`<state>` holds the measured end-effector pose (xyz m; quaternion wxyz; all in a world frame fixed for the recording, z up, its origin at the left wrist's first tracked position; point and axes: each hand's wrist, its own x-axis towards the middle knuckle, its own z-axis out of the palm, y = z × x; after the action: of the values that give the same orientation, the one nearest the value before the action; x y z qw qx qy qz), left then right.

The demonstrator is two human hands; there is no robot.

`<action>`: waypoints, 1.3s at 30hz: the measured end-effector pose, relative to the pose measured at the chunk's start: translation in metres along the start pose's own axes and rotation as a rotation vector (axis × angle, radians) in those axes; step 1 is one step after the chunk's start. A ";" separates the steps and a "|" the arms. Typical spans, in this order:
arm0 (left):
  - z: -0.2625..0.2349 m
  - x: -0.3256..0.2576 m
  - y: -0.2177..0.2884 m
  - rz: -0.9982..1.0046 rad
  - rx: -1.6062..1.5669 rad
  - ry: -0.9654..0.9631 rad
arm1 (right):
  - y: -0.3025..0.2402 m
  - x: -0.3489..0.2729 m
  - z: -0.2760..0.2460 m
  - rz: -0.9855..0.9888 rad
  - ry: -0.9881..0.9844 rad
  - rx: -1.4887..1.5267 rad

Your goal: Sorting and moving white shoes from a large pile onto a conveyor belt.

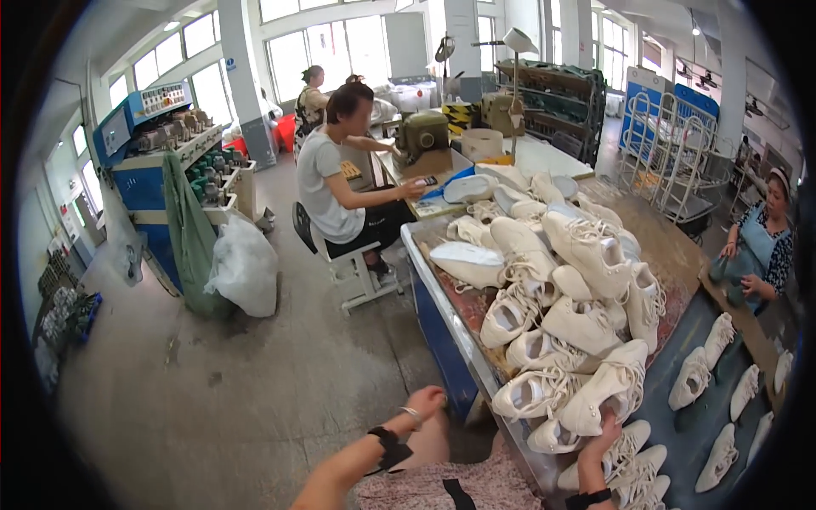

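1. From my remote seat, I've got the right hand at the near end of the table, clamped, as far as I can judge, on the opening of a cream shoe.
2. Here's the relation that counts: the shoe lies straight ahead of that hand and touching it, its long axis running away and slanting right, heel near, laces beyond. The right is clearly the nearer hand.
3. Over to the left hand: it hangs outside the table's left edge, well apart from the shoe, fingers curled. I see nothing in it, but can't tell how tightly it's closed.
4. Just right of the right hand, more shoes sit in a row; ahead, a loose pile runs up the table, soles and toes every way.
5. Along the table's right edge, a dark green belt carries spaced shoes, and a person in a blue apron sits beyond its far edge.
6. Past the table's far left corner, a seated person in grey faces a machine; farther back, racks, trolleys and bright windows.
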<state>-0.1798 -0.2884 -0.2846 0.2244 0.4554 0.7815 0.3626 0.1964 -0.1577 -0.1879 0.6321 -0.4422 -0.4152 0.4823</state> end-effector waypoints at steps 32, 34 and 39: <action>-0.084 -0.174 0.367 0.980 -1.542 -1.278 | -0.007 0.017 0.014 -0.031 0.072 -0.049; -0.081 -0.186 0.361 0.873 -1.641 -1.100 | 0.002 0.019 0.009 -0.191 0.039 -0.281; -0.097 -0.154 0.343 1.149 -1.234 -1.153 | 0.001 0.012 0.006 -0.091 0.032 -0.194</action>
<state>0.0169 -0.3475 0.0447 0.5541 0.6717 -0.1054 0.4803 0.1929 -0.1446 -0.1856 0.6140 -0.4896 -0.4696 0.4034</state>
